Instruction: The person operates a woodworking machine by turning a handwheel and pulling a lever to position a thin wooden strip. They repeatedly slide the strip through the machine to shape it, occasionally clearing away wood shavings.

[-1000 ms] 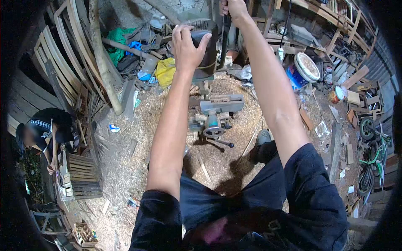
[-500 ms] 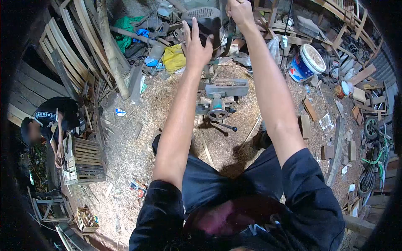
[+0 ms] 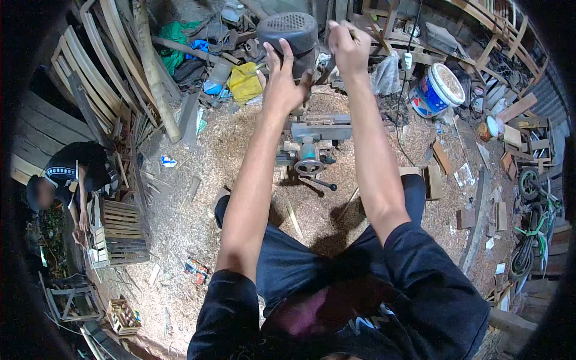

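Note:
A machine with a dark cylindrical motor housing (image 3: 287,25) and a perforated round top stands at the top centre. My left hand (image 3: 284,84) lies against the front of the housing, fingers spread. To the right of it, my right hand (image 3: 350,45) is closed round the top of a dark lever (image 3: 327,69). Below both hands is the machine's metal vise (image 3: 321,128), with a round handwheel (image 3: 309,167) and a black-knobbed handle under it. The lower end of the lever is partly hidden beside the housing.
A person (image 3: 78,174) bends over a slatted wooden crate (image 3: 123,231) at the left. Curved wooden pieces (image 3: 78,78) lean behind. A white-and-blue bucket (image 3: 443,90) stands upper right, a small motorbike (image 3: 531,234) far right. Wood shavings cover the floor (image 3: 186,222).
My right hand has come down and nearer with the lever. My left hand has shifted slightly down on the housing. My right knee has moved outward, and the view has shifted slightly.

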The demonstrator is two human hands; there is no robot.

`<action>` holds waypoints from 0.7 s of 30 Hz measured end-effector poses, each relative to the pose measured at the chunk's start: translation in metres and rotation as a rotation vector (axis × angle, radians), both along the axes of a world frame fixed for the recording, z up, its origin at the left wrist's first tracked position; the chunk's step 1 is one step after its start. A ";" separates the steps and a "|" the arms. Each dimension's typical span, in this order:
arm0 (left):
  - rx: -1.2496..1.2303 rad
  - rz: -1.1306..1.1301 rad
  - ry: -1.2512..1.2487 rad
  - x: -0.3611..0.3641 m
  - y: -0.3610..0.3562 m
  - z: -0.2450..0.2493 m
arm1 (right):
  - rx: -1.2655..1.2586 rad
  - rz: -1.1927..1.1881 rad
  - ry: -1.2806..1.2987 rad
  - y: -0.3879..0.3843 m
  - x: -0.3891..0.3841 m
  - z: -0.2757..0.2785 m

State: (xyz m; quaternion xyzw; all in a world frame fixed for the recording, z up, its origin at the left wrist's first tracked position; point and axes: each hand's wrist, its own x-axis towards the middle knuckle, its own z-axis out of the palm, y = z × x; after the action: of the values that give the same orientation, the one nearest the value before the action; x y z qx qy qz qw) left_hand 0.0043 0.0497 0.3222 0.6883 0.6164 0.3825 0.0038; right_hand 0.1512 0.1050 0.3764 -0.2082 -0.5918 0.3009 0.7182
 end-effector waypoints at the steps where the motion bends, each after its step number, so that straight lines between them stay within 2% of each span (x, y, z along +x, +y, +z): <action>1: -0.002 0.003 0.001 0.000 0.000 -0.003 | -0.003 0.003 -0.011 -0.010 0.002 -0.008; 4: 0.010 0.012 -0.018 0.002 0.001 -0.015 | -0.075 0.055 0.050 -0.058 0.004 -0.028; 5: 0.024 0.011 -0.026 0.003 0.004 -0.015 | 0.031 0.074 0.003 -0.052 0.011 -0.050; 7: 0.001 0.016 -0.030 0.003 0.003 -0.021 | -0.008 0.166 0.053 -0.067 0.012 -0.058; 10: -0.010 0.016 -0.010 -0.002 0.009 -0.015 | -0.013 0.161 0.003 -0.067 0.012 -0.049; 13: -0.035 0.007 0.003 -0.003 0.013 -0.008 | -0.189 0.236 -0.079 -0.054 0.020 -0.039; 14: -0.021 0.007 0.011 -0.003 0.012 -0.011 | -0.184 0.268 -0.190 -0.052 0.028 -0.034; 18: 0.023 -0.011 0.016 -0.012 0.001 -0.013 | -0.877 0.324 -0.314 -0.038 0.033 0.007; 19: 0.013 -0.029 0.011 -0.016 0.000 -0.017 | -0.940 0.356 -0.250 -0.035 0.029 0.019; 21: 0.085 -0.081 -0.066 -0.021 -0.010 -0.041 | -0.972 0.311 -0.430 -0.031 0.018 0.031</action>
State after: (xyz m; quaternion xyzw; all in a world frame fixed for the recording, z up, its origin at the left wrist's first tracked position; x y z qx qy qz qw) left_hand -0.0164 0.0397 0.2807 0.6992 0.5707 0.4304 0.0106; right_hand 0.1691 0.0740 0.4074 -0.4825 -0.5420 0.5927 0.3495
